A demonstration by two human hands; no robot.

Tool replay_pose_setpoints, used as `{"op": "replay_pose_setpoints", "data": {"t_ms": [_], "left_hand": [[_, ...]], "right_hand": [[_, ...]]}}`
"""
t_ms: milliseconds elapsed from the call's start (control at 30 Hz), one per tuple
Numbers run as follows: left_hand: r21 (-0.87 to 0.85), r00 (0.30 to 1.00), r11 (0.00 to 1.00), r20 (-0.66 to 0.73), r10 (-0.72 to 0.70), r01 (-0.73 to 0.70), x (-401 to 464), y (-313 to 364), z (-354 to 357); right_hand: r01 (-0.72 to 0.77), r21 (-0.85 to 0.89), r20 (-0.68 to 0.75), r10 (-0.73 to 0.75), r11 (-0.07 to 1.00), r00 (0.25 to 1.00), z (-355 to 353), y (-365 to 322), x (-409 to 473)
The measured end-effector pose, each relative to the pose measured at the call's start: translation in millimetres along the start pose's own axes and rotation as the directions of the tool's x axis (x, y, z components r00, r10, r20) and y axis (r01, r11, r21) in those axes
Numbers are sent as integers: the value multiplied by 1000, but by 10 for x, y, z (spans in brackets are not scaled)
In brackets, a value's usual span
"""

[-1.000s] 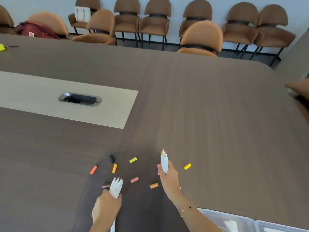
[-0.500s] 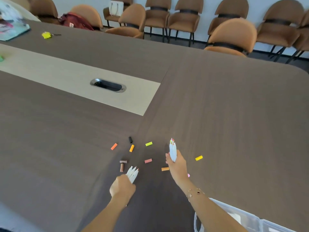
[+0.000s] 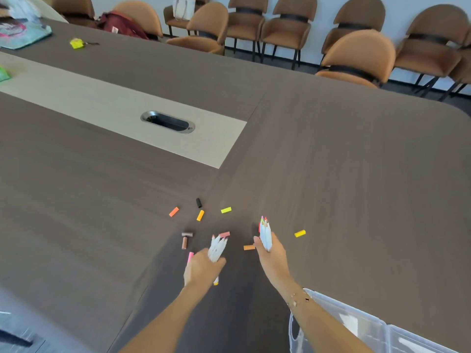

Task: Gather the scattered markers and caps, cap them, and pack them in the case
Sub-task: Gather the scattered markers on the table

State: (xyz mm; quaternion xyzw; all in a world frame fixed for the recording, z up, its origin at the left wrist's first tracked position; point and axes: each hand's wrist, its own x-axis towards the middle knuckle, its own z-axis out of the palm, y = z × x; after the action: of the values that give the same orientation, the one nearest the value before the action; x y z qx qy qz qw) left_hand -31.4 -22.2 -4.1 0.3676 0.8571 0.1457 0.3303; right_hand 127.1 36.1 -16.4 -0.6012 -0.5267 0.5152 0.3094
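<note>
- The left hand point(image 3: 202, 270) is closed in a fist around a bundle of white uncapped markers point(image 3: 217, 248); their long axis leans toward 1 o'clock, with the coloured tips fanned out at the far end and a yellow end poking out below the fist.
- The right hand point(image 3: 271, 254) is clamped on a second bundle of white markers point(image 3: 265, 234), held nearly upright in the view, with tips pointing to 12 o'clock; green, red and pink tips show at the top.
- Both hands hover low over the dark wood counter point(image 3: 356, 174), near its close edge, with the loose caps spread around and between them.
- A pink cap point(image 3: 224, 234) lies just beyond the left bundle's tips, long axis roughly 2 to 8 o'clock.
- An orange cap point(image 3: 249, 247) lies between the two hands, lengthwise 3 to 9 o'clock, just beside the right thumb.
- A yellow cap point(image 3: 300, 233) lies at 3 o'clock of the right hand, apart from it.
- Farther off, at about 11 o'clock of the left hand, lie a lime cap point(image 3: 226, 210), an amber cap point(image 3: 200, 215), a black cap point(image 3: 198, 203) and a coral cap point(image 3: 173, 211).
- Two brown caps point(image 3: 185, 239) lie at 10 o'clock of the left hand, set at a right angle to each other.
- A pink marker piece point(image 3: 190, 257) sits against the left hand's outer side.
- A clear plastic case point(image 3: 356, 319) sits at 5 o'clock, under the right forearm.
</note>
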Motion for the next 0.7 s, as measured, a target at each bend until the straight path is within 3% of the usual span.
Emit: {"op": "replay_pose_setpoints", "data": {"t_ms": [200, 333, 533, 700], "left_hand": [[-479, 974, 858, 24, 227, -188, 44, 449, 88], [-498, 927, 797, -38, 374, -342, 151, 441, 278], [-618, 966, 760, 7, 260, -200, 377, 259, 577], [-515, 958, 824, 20, 287, -236, 403, 280, 566]], "right_hand": [[-9, 161, -122, 29, 987, 992, 25, 39, -93], [15, 106, -235, 10, 994, 972, 203, 240, -52], [38, 26, -250, -30, 999, 968, 421, 578, 3], [0, 67, -245, 16, 998, 969, 308, 440, -17]]}}
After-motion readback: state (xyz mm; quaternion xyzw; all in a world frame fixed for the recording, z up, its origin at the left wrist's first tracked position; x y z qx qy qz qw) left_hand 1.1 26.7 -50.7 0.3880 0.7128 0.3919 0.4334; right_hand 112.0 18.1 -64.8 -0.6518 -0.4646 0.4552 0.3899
